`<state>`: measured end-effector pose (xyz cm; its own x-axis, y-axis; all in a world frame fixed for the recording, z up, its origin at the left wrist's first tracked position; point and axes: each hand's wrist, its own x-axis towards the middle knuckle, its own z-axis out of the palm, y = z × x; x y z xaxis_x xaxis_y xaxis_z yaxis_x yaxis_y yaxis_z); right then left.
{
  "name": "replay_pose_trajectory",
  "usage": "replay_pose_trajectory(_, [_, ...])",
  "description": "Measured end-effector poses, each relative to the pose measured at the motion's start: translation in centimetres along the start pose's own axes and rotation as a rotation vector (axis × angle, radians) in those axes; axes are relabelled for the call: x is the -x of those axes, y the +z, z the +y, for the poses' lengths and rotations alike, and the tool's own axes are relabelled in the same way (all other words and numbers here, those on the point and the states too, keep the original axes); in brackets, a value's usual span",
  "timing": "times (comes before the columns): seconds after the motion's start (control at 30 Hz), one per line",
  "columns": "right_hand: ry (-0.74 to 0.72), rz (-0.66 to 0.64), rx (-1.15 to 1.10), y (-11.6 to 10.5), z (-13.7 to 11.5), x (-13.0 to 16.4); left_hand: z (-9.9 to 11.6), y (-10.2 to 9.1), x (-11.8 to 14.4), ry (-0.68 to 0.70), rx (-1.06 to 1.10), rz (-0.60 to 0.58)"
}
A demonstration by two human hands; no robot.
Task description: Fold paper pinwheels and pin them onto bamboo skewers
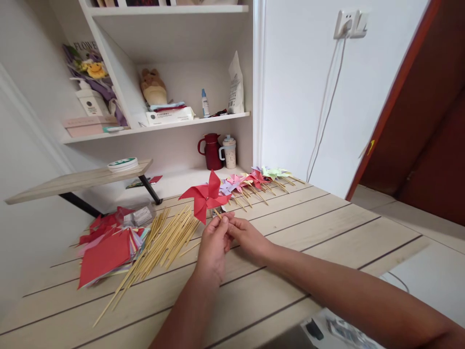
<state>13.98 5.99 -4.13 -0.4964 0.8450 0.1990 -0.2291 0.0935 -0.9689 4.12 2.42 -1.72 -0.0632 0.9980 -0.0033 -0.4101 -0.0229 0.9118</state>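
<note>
A red paper pinwheel (206,198) on a thin wooden stick is held up over the table, its blades spread away from me. My left hand (214,245) is closed around the stick just below the blades, thumb on top. Against it, my right hand (249,237) is closed too, its fingertips pinching at the same stick; the lower part of the stick is hidden by the hands. Left of them lies a loose pile of wooden sticks (170,237). Beyond the hands, finished-looking pinwheels (257,179) in several colours lie in a row on their sticks.
A stack of coloured paper (105,257) with red on top lies on the plank table (290,286), by a clear plastic packet (140,215). A small raised stand (83,180) is at the left. A dark red jug (212,151) and a cup (228,152) stand behind on the shelf.
</note>
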Motion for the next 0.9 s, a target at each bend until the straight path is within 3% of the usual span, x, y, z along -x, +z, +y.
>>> replay_pose_trajectory(0.13, [-0.163, -0.057, 0.311, -1.0, -1.4, 0.7, 1.1, -0.8, -0.5, 0.074, 0.019, 0.089])
replay_pose_trajectory(0.23, [-0.273, 0.073, 0.490, -1.8, -3.0, 1.2, 2.5, -2.4, -1.0, 0.299, -0.163, 0.237])
replay_pose_trajectory(0.3, [-0.310, 0.189, 0.426, -2.4, -4.1, 1.4, 3.4, -3.5, -1.2, 0.444, -0.455, 0.352])
replay_pose_trajectory(0.37, [-0.329, 0.274, 0.310, -3.0, -5.0, 1.5, 3.8, -4.3, -1.2, 0.511, -0.808, 0.391])
replay_pose_trajectory(0.43, [-0.330, 0.312, 0.194, -3.6, -5.8, 1.6, 3.8, -4.7, -1.0, 0.604, -1.019, 0.452])
replay_pose_trajectory(0.67, [-0.266, 0.322, -0.013, -4.6, -6.4, 1.3, 2.9, -4.9, -0.9, 1.080, -1.365, 0.500])
replay_pose_trajectory(0.8, [-0.265, 0.307, -0.039, -4.6, -6.1, 1.2, 3.0, -5.0, -0.9, 1.235, -1.461, 0.514])
replay_pose_trajectory(0.9, [-0.262, 0.303, -0.039, -4.6, -6.1, 1.2, 3.1, -4.9, -0.7, 1.275, -1.523, 0.516])
